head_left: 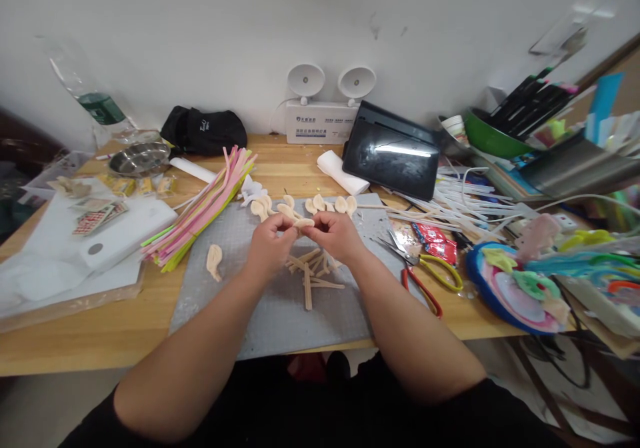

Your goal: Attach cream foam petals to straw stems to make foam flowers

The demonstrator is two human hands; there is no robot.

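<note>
Over the grey cutting mat (pixel 270 331), my left hand (pixel 271 243) and my right hand (pixel 336 236) meet, both closed. Between their fingertips they pinch a small cream fuzzy piece (pixel 303 223), which looks like bent pipe cleaner; the fingers partly hide it. Just below the hands lies a loose pile of short cream pipe cleaner lengths (pixel 308 288). Several cream petal-shaped pieces (pixel 341 205) form a row behind my hands. Another cream looped piece (pixel 214 261) rests alone on the mat's left side.
Left of the mat lies a bundle of pink and yellow-green pipe cleaners (pixel 200 218). Pliers with red handles (pixel 425 291) and scissors with yellow handles (pixel 445 273) lie at right. A black tablet (pixel 393 155) leans at the back. A blue round tray (pixel 480 288) holds fuzzy shapes.
</note>
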